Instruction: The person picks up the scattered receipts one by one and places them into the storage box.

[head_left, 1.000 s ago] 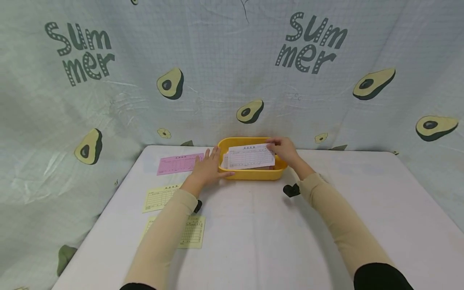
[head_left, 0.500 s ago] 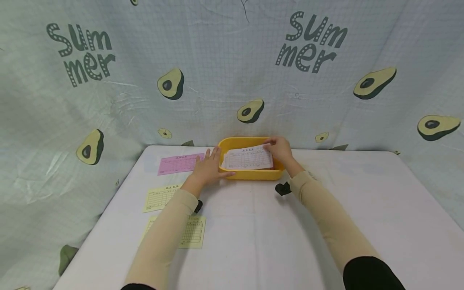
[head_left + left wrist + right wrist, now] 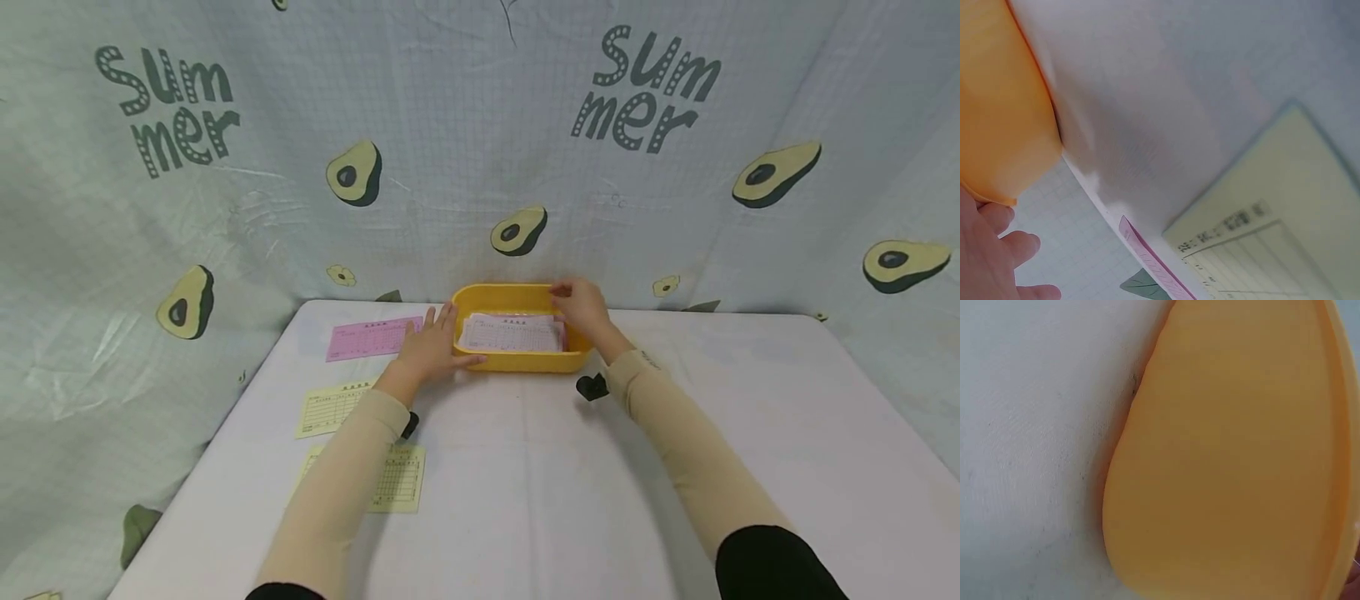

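Note:
A yellow plastic basket [image 3: 517, 362] stands at the table's back edge with several paper slips inside. The top one is a white printed slip [image 3: 510, 335]; a pink slip [image 3: 536, 319] peeks out behind it. My left hand [image 3: 429, 354] rests at the basket's left end, fingers spread and thumb along the front wall; its fingertips [image 3: 1004, 215] show by the rim in the left wrist view. My right hand [image 3: 583, 308] hovers over the right end, fingers loosely bent, with no paper visible in them. In the right wrist view the basket wall [image 3: 1229, 450] hides nearly all of that hand.
Left of the basket lies a pink form [image 3: 367, 339] on the white-covered table [image 3: 525, 467]. Nearer are two yellow forms, one [image 3: 333, 410] behind the other [image 3: 401, 479], partly covered by the left arm. A patterned curtain [image 3: 450, 125] hangs behind the table's back edge.
The white slip, pinched by my right hand a second ago, has been lowered into the basket and let go. That hand has lifted slightly off it. My left hand stays put.

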A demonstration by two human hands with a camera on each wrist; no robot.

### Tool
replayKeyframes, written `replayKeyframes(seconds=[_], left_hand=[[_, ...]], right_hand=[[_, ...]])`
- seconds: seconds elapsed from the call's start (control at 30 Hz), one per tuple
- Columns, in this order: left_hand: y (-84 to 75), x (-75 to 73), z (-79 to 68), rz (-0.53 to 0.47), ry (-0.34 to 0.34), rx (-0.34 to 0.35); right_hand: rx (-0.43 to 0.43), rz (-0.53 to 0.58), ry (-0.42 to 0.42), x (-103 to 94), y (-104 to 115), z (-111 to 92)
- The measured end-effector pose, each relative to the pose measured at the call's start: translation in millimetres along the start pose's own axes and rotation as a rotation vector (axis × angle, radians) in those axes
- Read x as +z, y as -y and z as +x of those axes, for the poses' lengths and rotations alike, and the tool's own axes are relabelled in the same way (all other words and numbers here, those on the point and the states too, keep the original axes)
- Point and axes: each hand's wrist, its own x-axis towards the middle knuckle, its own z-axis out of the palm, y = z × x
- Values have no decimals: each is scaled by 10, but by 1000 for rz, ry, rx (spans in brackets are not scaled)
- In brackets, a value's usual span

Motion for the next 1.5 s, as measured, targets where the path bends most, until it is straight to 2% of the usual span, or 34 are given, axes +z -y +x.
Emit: replayKeyframes(seconds=[0.1, 0.3, 0.57, 0.67, 0.83, 1.03, 1.23, 1.5], left_hand=[[-1, -14, 11, 9, 14, -2], [13, -60, 25, 17, 43, -16], [57, -139, 7, -10, 56, 13], [86, -176, -24, -40, 57, 31], [165, -198, -83, -151, 47, 70], [302, -197, -193, -181, 25, 68], [425, -203, -332, -210, -24, 81], [582, -165, -501, -195, -95, 98]], right_hand=[[-25, -24, 19, -36, 11, -18], [-119, -164, 78, -107, 100, -77], [-186, -322, 127, -198, 81, -246], [-210, -359, 145, -254, 39, -317], [-252, -414, 177, -348, -51, -409], [-246, -442, 203, -414, -172, -487], [-254, -457, 192, -443, -291, -557], [-184, -492, 217, -390, -421, -602]])
